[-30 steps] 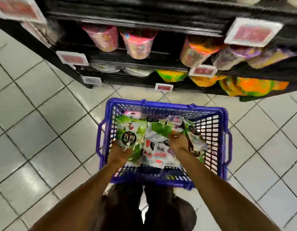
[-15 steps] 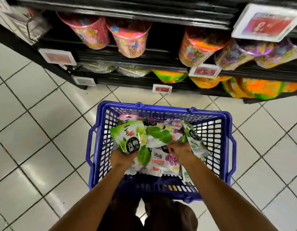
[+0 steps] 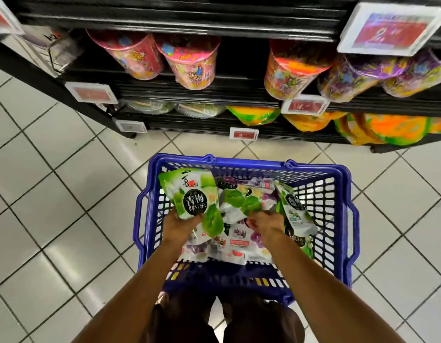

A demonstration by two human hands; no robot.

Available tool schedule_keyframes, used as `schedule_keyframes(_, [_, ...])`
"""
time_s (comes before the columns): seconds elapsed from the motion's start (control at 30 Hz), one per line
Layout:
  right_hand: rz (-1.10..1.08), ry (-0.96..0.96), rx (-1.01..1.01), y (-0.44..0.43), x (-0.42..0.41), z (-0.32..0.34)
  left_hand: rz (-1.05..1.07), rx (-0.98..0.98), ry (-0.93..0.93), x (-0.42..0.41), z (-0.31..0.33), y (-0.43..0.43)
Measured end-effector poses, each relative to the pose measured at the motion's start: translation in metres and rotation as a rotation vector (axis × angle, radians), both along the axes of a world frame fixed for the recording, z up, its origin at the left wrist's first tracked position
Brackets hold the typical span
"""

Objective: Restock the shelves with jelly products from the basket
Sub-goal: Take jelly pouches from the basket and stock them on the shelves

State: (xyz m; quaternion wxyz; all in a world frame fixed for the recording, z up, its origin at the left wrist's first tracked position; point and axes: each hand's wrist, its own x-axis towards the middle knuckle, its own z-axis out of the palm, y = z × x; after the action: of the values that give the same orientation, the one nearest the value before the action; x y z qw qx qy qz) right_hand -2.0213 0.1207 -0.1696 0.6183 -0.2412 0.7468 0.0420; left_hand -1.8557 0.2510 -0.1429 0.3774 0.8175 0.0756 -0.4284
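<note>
A blue plastic basket (image 3: 343,194) stands on the tiled floor in front of me, full of jelly bags. My left hand (image 3: 180,226) grips the lower edge of a green jelly bag (image 3: 189,191) with a black round label and holds it lifted above the pile. My right hand (image 3: 265,225) reaches into the pile and pinches the edge of another green and white jelly bag (image 3: 239,201). A further green bag (image 3: 295,206) leans against the basket's right wall. Purple and white bags (image 3: 236,241) lie underneath.
Black shelves (image 3: 194,95) rise beyond the basket. They carry pink, orange and purple jelly tubs (image 3: 189,63) above and yellow-orange bags (image 3: 397,129) below. White-framed red price tags (image 3: 390,28) hang from the shelf edges. White floor tiles (image 3: 53,194) surround the basket.
My left hand has raised the green bag higher out of the basket. My right hand has stayed in the pile. The view has shifted closer to the shelves.
</note>
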Motion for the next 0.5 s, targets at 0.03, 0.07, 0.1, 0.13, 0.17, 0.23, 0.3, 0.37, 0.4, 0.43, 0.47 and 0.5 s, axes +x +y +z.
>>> schedule_keyframes(0.03, [-0.015, 0.041, -0.012, 0.001, -0.005, 0.000, -0.011, 0.012, -0.004, 0.001, 0.002, 0.001])
schedule_keyframes(0.07, [-0.016, 0.062, -0.024, 0.002, -0.012, 0.001, -0.019, 0.023, -0.007, 0.002, 0.004, 0.004])
schedule_keyframes(0.1, [-0.006, 0.075, -0.035, 0.004, -0.020, 0.004, -0.032, 0.038, -0.017, 0.001, 0.007, 0.006])
schedule_keyframes(0.13, [-0.006, 0.077, -0.031, 0.006, -0.030, 0.008, -0.046, 0.056, -0.024, 0.001, 0.009, 0.008])
schedule_keyframes(0.17, [-0.034, 0.071, -0.014, 0.009, -0.038, 0.013, -0.049, 0.071, -0.024, 0.001, 0.012, 0.009])
schedule_keyframes(0.23, [-0.140, 0.022, 0.058, 0.014, -0.051, 0.011, -0.049, 0.090, -0.020, 0.001, 0.014, 0.008])
schedule_keyframes(0.3, [-0.227, -0.066, 0.118, 0.014, -0.047, 0.008, -0.093, 0.101, -0.035, 0.000, 0.015, 0.005])
schedule_keyframes(0.37, [-0.184, -0.159, 0.168, 0.010, -0.032, 0.008, -0.151, 0.101, -0.050, 0.000, 0.012, 0.002])
schedule_keyframes(0.4, [-0.133, -0.172, 0.180, 0.007, -0.023, 0.009, -0.173, 0.099, -0.049, 0.000, 0.009, 0.001])
schedule_keyframes(0.43, [-0.080, -0.166, 0.176, 0.004, -0.015, 0.007, -0.193, 0.097, -0.041, 0.001, 0.007, -0.001])
schedule_keyframes(0.47, [-0.020, -0.154, 0.160, 0.002, -0.008, 0.005, -0.221, 0.096, -0.032, 0.003, 0.005, -0.004])
schedule_keyframes(0.5, [0.033, -0.149, 0.149, 0.000, -0.004, 0.002, -0.260, 0.100, -0.027, 0.006, 0.005, -0.006])
